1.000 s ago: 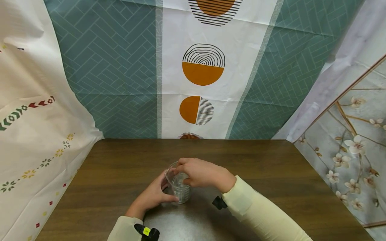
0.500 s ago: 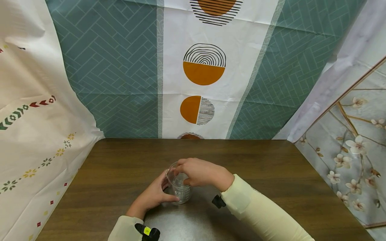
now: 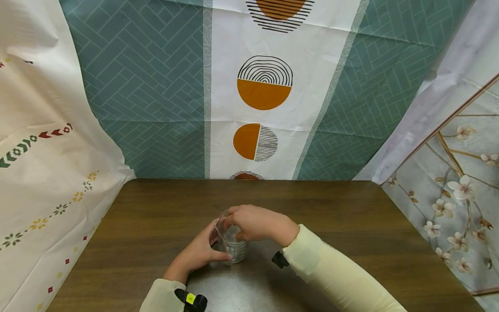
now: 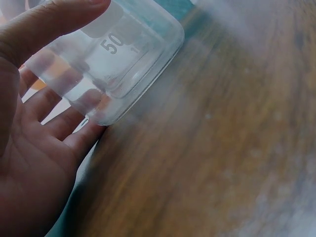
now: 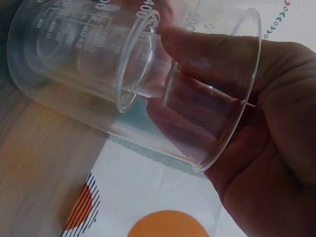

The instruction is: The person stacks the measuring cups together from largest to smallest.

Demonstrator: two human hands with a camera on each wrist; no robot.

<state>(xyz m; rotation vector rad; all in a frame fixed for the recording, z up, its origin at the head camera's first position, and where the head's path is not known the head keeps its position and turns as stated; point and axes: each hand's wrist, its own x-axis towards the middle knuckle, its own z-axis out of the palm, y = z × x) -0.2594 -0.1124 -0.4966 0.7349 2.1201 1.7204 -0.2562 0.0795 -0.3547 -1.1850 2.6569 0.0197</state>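
Note:
A large clear beaker point(image 3: 236, 252) with white markings stands on the table, and smaller beakers are nested inside it. My left hand point(image 3: 199, 252) grips it from the left, with the thumb in front and the fingers behind. In the left wrist view, that thumb and the fingers span the beaker's lower wall point(image 4: 143, 64). My right hand point(image 3: 259, 223) reaches down through its mouth. The right wrist view has thumb and fingers pinching the smallest beaker point(image 5: 157, 79) near its rim. That one sits within a medium beaker point(image 5: 121, 94), whose rim lies deeper inside the large one.
The brown wooden table point(image 3: 331, 203) spreads out around the beakers. A patterned green and white cloth point(image 3: 156, 108) hangs behind its back edge. Printed cloths hang at the left point(image 3: 50, 173) and right point(image 3: 448, 208) sides.
My right wrist and sleeve have shifted very slightly left. The left hand keeps its grip and the large beaker stays in place.

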